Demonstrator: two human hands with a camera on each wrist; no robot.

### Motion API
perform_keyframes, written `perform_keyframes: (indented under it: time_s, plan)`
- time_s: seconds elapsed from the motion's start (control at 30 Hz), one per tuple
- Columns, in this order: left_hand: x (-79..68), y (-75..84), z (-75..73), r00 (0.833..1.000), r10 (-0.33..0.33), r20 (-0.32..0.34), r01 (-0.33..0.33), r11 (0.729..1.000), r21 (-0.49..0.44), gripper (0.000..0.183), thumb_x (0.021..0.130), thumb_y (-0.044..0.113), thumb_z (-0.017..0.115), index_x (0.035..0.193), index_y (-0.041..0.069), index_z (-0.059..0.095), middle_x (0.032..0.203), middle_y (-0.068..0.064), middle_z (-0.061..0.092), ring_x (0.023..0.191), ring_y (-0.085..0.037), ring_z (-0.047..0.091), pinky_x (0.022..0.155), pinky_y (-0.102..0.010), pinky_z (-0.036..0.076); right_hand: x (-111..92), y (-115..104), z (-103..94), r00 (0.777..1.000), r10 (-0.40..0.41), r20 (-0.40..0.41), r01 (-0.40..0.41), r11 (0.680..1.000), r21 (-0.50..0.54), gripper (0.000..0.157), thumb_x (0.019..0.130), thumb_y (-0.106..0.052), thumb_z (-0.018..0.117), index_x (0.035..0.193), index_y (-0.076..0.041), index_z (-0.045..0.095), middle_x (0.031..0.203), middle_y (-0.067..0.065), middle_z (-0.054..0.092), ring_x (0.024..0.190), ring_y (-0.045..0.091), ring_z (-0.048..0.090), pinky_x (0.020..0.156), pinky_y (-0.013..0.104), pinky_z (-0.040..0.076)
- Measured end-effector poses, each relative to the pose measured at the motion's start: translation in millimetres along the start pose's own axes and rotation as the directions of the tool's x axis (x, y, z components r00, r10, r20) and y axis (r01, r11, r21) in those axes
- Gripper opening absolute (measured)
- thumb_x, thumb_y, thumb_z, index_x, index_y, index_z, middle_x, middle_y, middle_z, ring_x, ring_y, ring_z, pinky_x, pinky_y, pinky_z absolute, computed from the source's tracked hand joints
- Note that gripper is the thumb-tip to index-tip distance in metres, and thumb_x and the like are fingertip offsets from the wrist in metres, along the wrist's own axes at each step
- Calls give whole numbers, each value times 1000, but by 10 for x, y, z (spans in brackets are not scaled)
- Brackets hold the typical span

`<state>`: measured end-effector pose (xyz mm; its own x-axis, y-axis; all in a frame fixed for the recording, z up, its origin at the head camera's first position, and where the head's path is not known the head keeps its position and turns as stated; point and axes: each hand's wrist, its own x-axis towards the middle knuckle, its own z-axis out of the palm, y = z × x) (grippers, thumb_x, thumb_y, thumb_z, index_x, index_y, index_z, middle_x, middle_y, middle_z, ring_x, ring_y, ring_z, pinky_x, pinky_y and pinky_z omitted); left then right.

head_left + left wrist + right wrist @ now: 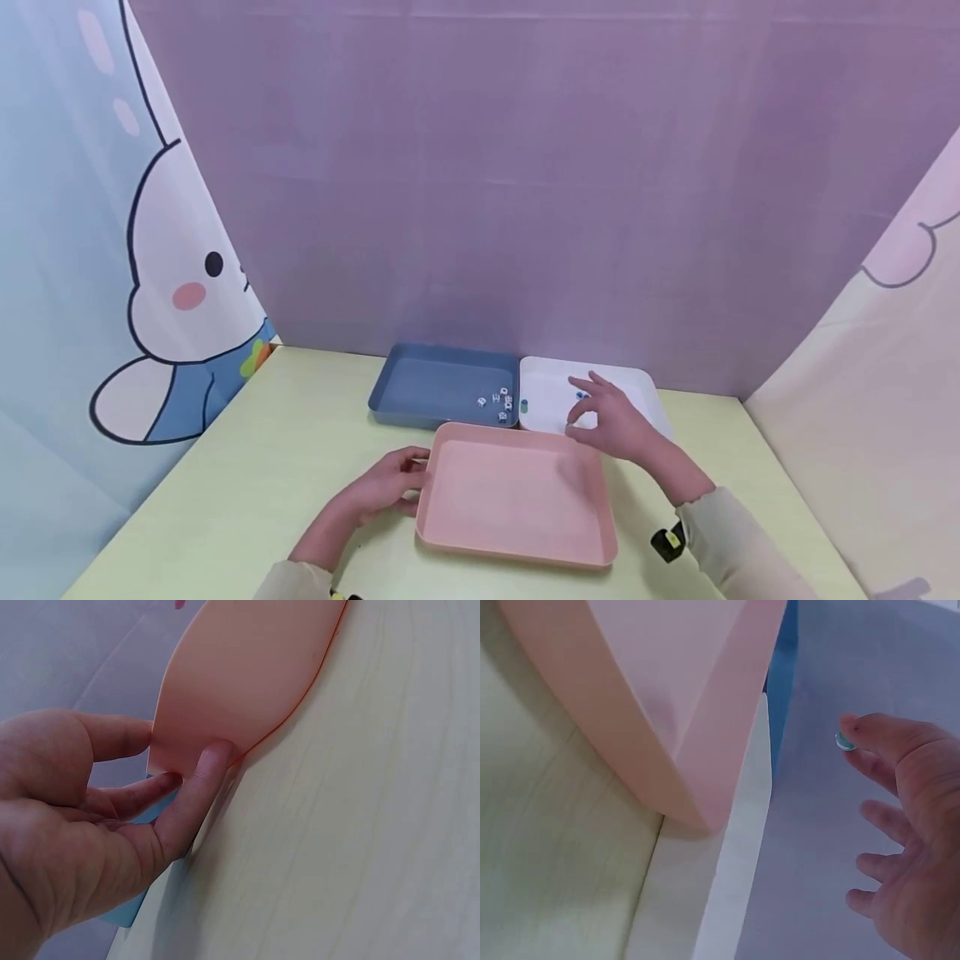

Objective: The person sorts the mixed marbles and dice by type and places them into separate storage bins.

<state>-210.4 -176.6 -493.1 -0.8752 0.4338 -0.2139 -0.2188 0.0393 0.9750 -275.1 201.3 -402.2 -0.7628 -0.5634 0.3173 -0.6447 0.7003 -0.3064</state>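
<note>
Between the thumb and index finger of my right hand [615, 423] is a small, round, translucent teal piece [844, 741], pinched in the air over the white tray [543, 379]. The other fingers of that hand spread apart. A few small blue and green pieces [524, 407] lie in the white tray, partly hidden by the hand. At the left side of an empty pink tray [517, 500] is my left hand [386, 485]. Its thumb [208, 769] and fingertips touch the outer wall without curling round it.
Behind the pink tray stands a blue tray [431, 379], with several white dice [503, 403] near its right end. It adjoins the white tray. The pale table [277, 450] meets a purple curtain [480, 183] at the back, and printed cloth hangs on both sides.
</note>
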Motion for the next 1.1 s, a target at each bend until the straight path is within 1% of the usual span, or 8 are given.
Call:
perform_keyframes:
  time_s: [0.07, 0.17, 0.3, 0.4, 0.6, 0.87, 1.0, 1.1]
  plan:
    - [-2, -2, 4, 1000, 0, -2, 0, 1000, -2, 50, 97, 8, 56, 140, -11, 36, 112, -22, 55, 94, -27, 61, 72, -43, 57, -7, 77, 21, 998, 68, -16, -67, 995, 74, 12, 75, -15, 82, 75, -23, 72, 135, 24, 53, 131, 55, 32, 103, 66, 26]
    - [-9, 15, 8, 1000, -3, 1, 3, 1000, -7, 50, 97, 8, 56, 140, -11, 36, 113, -21, 54, 96, -26, 61, 73, -44, 57, -20, 166, 34, 985, 173, -19, -168, 973, 159, 11, 77, -15, 81, 77, -22, 73, 140, 22, 49, 135, 51, 28, 105, 64, 27]
    - [-14, 46, 1, 1000, -7, 14, 7, 1000, -12, 50, 98, 8, 56, 140, -11, 36, 114, -21, 54, 98, -27, 60, 74, -45, 56, -45, 325, 50, 959, 279, -37, -261, 931, 257, 6, 80, -19, 80, 83, -18, 75, 144, 20, 45, 139, 44, 26, 104, 61, 31]
    - [-23, 48, -1, 1000, -10, 15, 10, 1000, -14, 50, 98, 9, 56, 140, -10, 36, 114, -21, 54, 97, -27, 60, 74, -44, 57, -61, 469, 65, 934, 351, -62, -310, 886, 346, 12, 83, -24, 78, 89, -14, 76, 146, 17, 44, 140, 39, 26, 104, 59, 32]
    - [-37, 36, 15, 1000, -16, 9, 16, 999, -33, 49, 97, 7, 56, 140, -10, 37, 114, -21, 54, 97, -27, 61, 74, -45, 57, -77, 660, 103, 888, 452, -86, -362, 801, 478, 26, 86, -28, 75, 97, -3, 74, 149, 15, 41, 142, 35, 25, 108, 61, 23]
    - [-27, 21, -1, 1000, -21, 10, 21, 999, -33, 50, 97, 9, 57, 140, -9, 38, 114, -20, 55, 97, -27, 62, 74, -43, 57, -111, 783, 173, 836, 539, -106, -396, 725, 563, 33, 89, -25, 73, 104, 4, 70, 148, 14, 42, 141, 32, 28, 109, 56, 27]
    - [-39, 30, -4, 1000, -19, 13, 19, 999, -28, 49, 97, 8, 57, 139, -9, 39, 114, -20, 56, 97, -26, 61, 73, -43, 57, -129, 815, 184, 803, 589, -91, -416, 663, 623, 39, 89, -26, 73, 109, 7, 67, 149, 13, 40, 142, 31, 25, 111, 53, 25]
    - [-57, 43, -3, 1000, -13, 11, 14, 1000, -26, 48, 97, 8, 56, 139, -9, 39, 114, -21, 56, 97, -27, 62, 73, -43, 57, -135, 858, 195, 779, 623, -72, -444, 628, 639, 46, 88, -31, 73, 113, 8, 65, 151, 12, 38, 143, 31, 23, 112, 50, 24]
